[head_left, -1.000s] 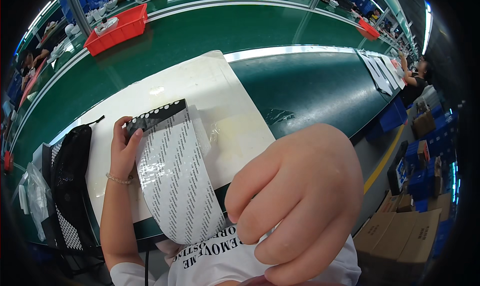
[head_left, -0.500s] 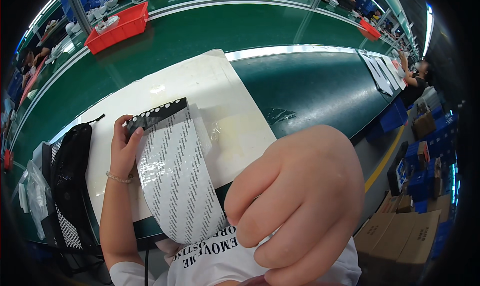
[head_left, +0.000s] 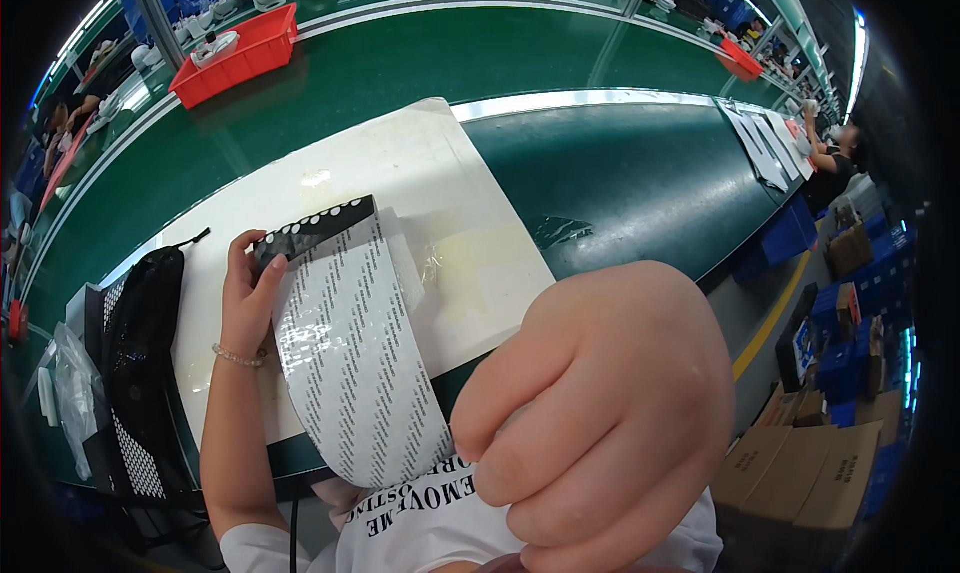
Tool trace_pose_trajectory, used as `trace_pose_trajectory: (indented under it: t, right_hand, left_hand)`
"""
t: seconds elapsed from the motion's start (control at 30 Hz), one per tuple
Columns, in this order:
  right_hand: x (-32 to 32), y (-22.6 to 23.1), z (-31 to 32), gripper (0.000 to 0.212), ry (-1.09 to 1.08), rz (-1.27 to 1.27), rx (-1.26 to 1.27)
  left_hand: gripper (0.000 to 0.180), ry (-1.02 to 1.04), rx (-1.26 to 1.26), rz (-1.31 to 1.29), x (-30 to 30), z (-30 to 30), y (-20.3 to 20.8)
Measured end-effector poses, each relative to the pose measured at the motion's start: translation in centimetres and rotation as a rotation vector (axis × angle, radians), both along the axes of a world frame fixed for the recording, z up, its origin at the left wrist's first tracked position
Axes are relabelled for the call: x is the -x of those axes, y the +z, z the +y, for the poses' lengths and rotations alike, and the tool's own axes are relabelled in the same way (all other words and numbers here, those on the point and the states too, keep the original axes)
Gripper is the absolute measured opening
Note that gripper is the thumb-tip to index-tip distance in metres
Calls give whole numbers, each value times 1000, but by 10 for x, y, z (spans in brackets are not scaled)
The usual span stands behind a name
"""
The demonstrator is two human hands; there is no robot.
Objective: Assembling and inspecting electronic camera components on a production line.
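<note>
My left hand (head_left: 250, 283) grips the far end of a wide strip of white printed backing paper (head_left: 350, 343), at a black band with white dots (head_left: 315, 230). The thumb lies on top of the band. From there the strip curves down over the table's near edge toward my shirt. Close to the camera, my right hand (head_left: 610, 403) is curled tight, with its knuckles up. Whatever its fingers hold, if anything, is hidden. It covers part of the view to the right of the strip's lower end.
Beneath the strip lies a white board (head_left: 400, 153) on the green table (head_left: 610, 173). A black mesh pouch (head_left: 145, 363) and a clear plastic bag (head_left: 75, 393) sit at left. Beyond stands a red bin (head_left: 240, 58). Cardboard boxes (head_left: 800, 473) are at right; another person works far right.
My right hand has shifted slightly down and looks a little larger, its fingers still curled. The left hand and the strip stay in place.
</note>
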State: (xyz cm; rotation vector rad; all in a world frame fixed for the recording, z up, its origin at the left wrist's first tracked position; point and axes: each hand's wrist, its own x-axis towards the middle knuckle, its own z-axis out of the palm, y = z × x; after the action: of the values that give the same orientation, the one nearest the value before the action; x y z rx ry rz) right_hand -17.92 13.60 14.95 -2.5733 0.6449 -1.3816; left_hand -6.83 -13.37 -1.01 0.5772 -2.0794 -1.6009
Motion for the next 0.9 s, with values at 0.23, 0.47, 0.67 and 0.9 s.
trace_pose_trajectory:
  t: [0.23, 0.47, 0.67, 0.9]
  right_hand:
    - [-6, -6, -4, 12, -62, -133, 157]
    - [-7, -4, -3, 12, -77, -132, 161]
    - [-9, -6, -4, 13, -84, -180, 191]
    - [2, 35, 4, 11, 92, -76, -52]
  left_hand:
    - [38, -5, 8, 0, 0, 0, 0]
    - [38, -2, 13, 17, 0, 0, -1]
    - [38, -1, 15, 17, 0, -1, -3]
    - [37, -5, -17, 30, 2, -1, -4]
